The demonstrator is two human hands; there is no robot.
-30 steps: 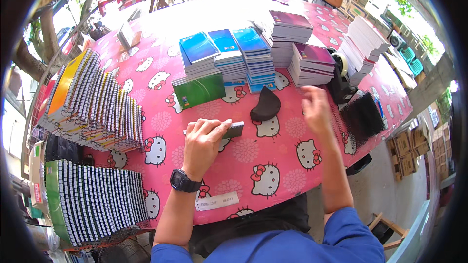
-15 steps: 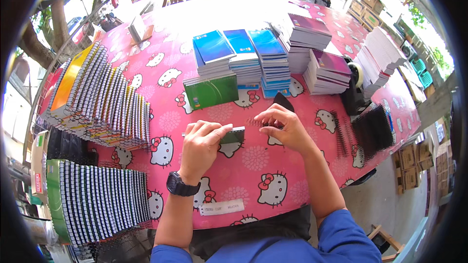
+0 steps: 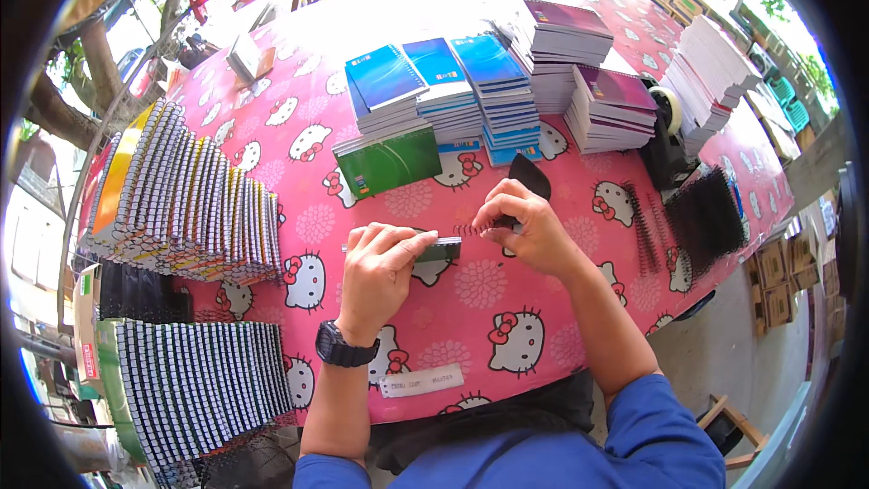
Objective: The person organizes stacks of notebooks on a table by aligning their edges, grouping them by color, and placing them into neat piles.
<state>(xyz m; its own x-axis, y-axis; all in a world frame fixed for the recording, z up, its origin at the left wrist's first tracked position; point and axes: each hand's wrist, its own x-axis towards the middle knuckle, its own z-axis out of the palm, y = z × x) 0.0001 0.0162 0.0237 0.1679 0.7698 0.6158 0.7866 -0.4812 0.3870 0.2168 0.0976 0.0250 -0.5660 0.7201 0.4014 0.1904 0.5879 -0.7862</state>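
In the middle of the table, my left hand (image 3: pixel 382 264) is closed over a thin green notebook (image 3: pixel 444 250) and holds it on edge, with the bound side up. Most of its cover is hidden under my fingers. My right hand (image 3: pixel 527 225), just to the right, pinches a dark spiral binding coil (image 3: pixel 468 230). The coil's free end points left at the notebook's right end; whether it sits in the holes is too small to tell. A green notebook (image 3: pixel 389 163) lies beyond my hands, leaning on the stacks of blue notebooks (image 3: pixel 387 81).
Spiral-bound notebooks stand in rows on the left (image 3: pixel 186 195) and near left (image 3: pixel 199 380). Purple notebooks (image 3: pixel 615 95), a tape dispenser (image 3: pixel 665 136) and white paper stacks (image 3: pixel 715 68) are at the right. Black coils (image 3: pixel 706 222) lie right of my arm. A paper strip (image 3: pixel 422 380) lies near me.
The view has shifted slightly. My right hand has brought the coil a little closer to the notebook's end. My left hand keeps its hold. The person at the far end is mostly out of view.
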